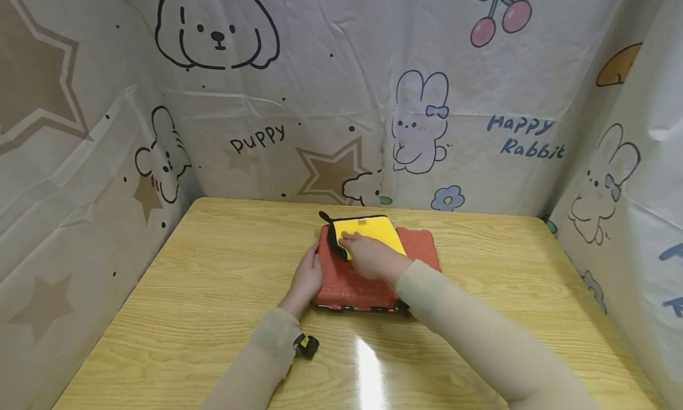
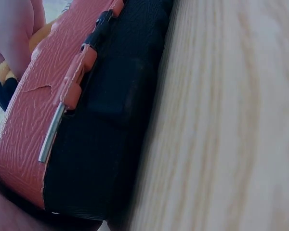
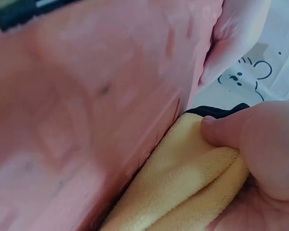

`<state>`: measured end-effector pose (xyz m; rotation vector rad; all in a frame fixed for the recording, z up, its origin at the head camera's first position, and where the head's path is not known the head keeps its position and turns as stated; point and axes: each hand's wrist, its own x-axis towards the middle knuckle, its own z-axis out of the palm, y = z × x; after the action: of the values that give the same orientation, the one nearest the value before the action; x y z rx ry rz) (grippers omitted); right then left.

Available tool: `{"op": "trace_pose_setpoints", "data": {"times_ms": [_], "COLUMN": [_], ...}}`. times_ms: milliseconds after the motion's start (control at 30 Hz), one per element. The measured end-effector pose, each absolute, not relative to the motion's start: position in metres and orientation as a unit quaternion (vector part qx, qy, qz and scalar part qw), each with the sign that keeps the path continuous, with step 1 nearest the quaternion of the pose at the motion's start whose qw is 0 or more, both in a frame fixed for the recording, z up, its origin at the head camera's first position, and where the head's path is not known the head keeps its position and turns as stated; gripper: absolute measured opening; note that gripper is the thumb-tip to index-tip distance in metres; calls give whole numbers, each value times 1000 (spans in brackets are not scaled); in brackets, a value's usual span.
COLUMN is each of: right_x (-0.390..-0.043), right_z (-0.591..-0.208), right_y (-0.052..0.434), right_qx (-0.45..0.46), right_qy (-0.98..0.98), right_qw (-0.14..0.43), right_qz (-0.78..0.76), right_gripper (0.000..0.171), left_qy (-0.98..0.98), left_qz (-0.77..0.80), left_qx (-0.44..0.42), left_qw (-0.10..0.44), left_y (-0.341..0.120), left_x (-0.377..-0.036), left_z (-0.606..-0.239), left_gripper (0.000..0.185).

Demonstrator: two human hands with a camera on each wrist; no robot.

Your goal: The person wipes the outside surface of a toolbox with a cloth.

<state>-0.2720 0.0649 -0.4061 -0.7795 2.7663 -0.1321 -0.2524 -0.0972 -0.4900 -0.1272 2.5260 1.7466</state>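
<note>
A red plastic case point(image 1: 352, 288) with a black lower half point(image 2: 101, 144) lies on the table. My left hand point(image 1: 308, 276) holds its left side, thumb by the top edge; its other fingers are mostly hidden. On the case's red top lies a yellow cloth point(image 1: 376, 223) with black edging, partly folded. My right hand point(image 1: 370, 256) grips this cloth against the lid. In the right wrist view the thumb presses on the bunched cloth point(image 3: 168, 178), and the remaining fingers are largely out of sight. A metal hinge pin point(image 2: 52, 132) shows along the case's side in the left wrist view.
The wooden table point(image 1: 213, 315) extends around the case on all sides. Behind it and at both sides hangs a printed curtain point(image 1: 320, 102). A small black strap piece point(image 1: 306, 345) sits at the left wrist.
</note>
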Motion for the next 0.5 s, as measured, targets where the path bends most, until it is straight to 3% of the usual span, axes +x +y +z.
{"op": "trace_pose_setpoints", "data": {"times_ms": [500], "right_x": [-298], "right_z": [-408], "right_y": [70], "right_qx": [-247], "right_qy": [959], "right_qw": [128], "right_qz": [-60], "right_gripper": [51], "left_qy": [821], "left_qz": [569], "left_qx": [-37], "left_qw": [19], "left_y": [-97], "left_x": [-248], "left_z": [-490], "left_gripper": [50]}}
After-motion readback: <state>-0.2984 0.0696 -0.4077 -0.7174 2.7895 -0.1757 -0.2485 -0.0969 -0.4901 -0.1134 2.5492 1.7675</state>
